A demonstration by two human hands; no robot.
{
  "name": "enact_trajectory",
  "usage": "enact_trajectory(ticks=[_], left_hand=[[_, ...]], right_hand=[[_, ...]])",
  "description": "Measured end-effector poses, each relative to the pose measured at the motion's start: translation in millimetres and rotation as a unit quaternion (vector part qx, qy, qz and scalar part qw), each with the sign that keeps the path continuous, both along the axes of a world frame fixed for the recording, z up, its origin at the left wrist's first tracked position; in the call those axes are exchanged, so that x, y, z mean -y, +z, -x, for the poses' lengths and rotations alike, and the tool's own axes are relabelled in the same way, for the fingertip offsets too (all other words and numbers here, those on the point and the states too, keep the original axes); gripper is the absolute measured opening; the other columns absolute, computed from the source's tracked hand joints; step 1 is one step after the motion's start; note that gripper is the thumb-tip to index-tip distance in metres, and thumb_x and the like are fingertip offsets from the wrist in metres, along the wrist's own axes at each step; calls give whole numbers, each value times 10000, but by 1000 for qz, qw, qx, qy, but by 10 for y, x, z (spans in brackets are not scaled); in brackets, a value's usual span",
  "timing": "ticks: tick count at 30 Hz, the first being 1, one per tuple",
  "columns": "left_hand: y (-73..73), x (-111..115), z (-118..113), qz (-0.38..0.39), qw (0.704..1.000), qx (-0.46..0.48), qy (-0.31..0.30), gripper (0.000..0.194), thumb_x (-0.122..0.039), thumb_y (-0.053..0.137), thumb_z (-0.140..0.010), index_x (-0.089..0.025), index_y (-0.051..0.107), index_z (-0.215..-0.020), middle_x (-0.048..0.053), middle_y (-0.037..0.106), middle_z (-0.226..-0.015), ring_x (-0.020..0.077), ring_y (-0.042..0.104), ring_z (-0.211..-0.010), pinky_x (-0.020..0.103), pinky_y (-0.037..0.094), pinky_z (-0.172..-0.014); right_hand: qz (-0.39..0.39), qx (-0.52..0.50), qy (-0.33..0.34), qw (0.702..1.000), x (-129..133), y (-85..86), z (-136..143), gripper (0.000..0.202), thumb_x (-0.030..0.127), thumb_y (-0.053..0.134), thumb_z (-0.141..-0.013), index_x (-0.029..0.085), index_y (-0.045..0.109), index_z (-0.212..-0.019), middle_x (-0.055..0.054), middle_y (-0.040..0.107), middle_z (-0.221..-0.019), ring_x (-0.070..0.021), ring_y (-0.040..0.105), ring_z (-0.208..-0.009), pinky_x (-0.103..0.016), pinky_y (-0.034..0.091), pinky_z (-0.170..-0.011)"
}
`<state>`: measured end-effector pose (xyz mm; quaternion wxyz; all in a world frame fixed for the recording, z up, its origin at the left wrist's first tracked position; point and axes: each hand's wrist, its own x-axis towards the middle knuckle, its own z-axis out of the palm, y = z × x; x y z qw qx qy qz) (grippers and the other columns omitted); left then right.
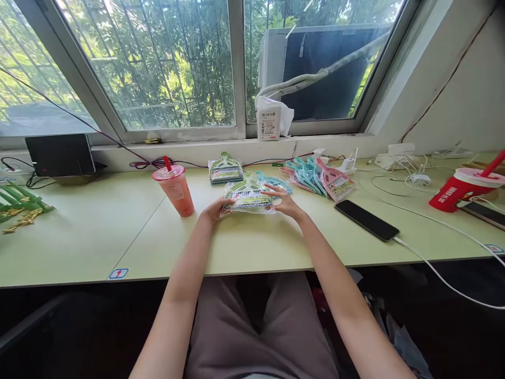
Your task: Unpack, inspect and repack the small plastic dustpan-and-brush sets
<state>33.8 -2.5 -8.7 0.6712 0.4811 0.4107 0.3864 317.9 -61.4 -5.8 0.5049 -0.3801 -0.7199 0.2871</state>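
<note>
A green mini dustpan-and-brush set [248,199] in a clear plastic bag is between my hands on the table, its handle pointing away from me. My left hand [215,209] grips the bag's left edge. On the right edge, my right hand [287,203] holds it with thumb below and fingers stretched over the top. Just behind lies another bagged green set [225,169]. A blue set [275,182] sits partly hidden behind my right fingers. Further right, several blue sets [310,175] and pink sets [335,180] overlap in a fanned pile.
An orange drink cup [175,190] with a red straw stands left of my hands. To the right lie a black phone [366,220] on a white cable and a tilted red cup [461,192]. A dark tablet [60,155] and green pieces [21,205] are far left. A tissue pack [269,123] stands on the windowsill.
</note>
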Motion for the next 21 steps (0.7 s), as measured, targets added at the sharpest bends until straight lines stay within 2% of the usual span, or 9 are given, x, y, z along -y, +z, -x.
enact_trajectory(ticks=[3,7,12,14,17,21], left_hand=[[-34,0,18,10,1000,-2,-29,412,-116,769,-652,-148,579,-1015,26,691,-798,83,609,-507,154,528,-437],[-88,-33,26,3,997,-5,-71,409,-143,785,-670,-139,569,-1017,39,690,-833,88,620,-526,151,508,-424],[-133,-69,0,-8,993,-35,-111,423,-141,819,-664,-125,570,-1005,39,672,-827,127,664,-610,260,612,-598],[-134,-55,-20,-13,992,-31,-124,426,-148,829,-656,-125,569,-993,42,669,-828,137,674,-627,278,617,-624],[-124,-26,-62,-13,991,-28,-129,452,-156,846,-624,-129,556,-969,41,663,-802,154,681,-614,236,574,-538],[-109,8,-121,-35,991,-14,-125,447,-175,845,-635,-139,555,-974,35,663,-789,122,642,-567,218,540,-510]], right_hand=[[29,-4,12,999,40,3,34,481,242,903,-559,362,767,-1004,12,588,-1378,-319,394,-1389,-535,196,-1209],[56,-11,12,998,-10,-59,86,201,246,855,-641,315,789,-818,-1,657,-1282,-333,399,-1385,-576,180,-1201],[62,-83,-13,995,-55,-123,118,84,282,833,-675,295,776,-736,-23,741,-1078,-317,377,-1414,-559,188,-1206],[57,-86,-32,994,-48,-136,132,57,308,811,-705,292,777,-749,-27,739,-1087,-311,401,-1400,-552,216,-1200],[40,-81,-81,993,-42,-152,155,80,363,776,-738,284,778,-754,-34,721,-1135,-307,433,-1372,-542,251,-1190],[1,-113,-113,987,-60,-179,176,143,380,755,-733,285,787,-835,-29,641,-1279,-284,406,-1388,-472,313,-1178]])
